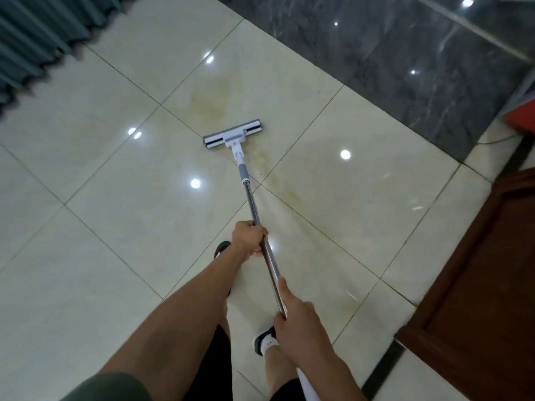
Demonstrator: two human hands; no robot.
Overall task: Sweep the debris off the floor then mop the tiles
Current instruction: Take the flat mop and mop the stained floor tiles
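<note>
A flat mop with a white and grey head [233,135] lies on the glossy cream floor tiles [115,215], in the middle of the head view. Its silver metal handle [258,224] slants down towards me. My left hand [249,238] grips the handle about halfway along. My right hand [295,316] grips it lower, nearer my body, thumb lying along the shaft. Yellowish-brown stains [210,96] mark the tile just beyond the mop head, and a fainter streak [278,180] runs to the right of the handle.
A dark grey marble wall [405,68] runs along the upper right. Blue-grey curtains [34,39] hang at the upper left. A dark red wooden piece of furniture [486,285] stands at the right. My feet in dark shoes [265,341] stand below the handle.
</note>
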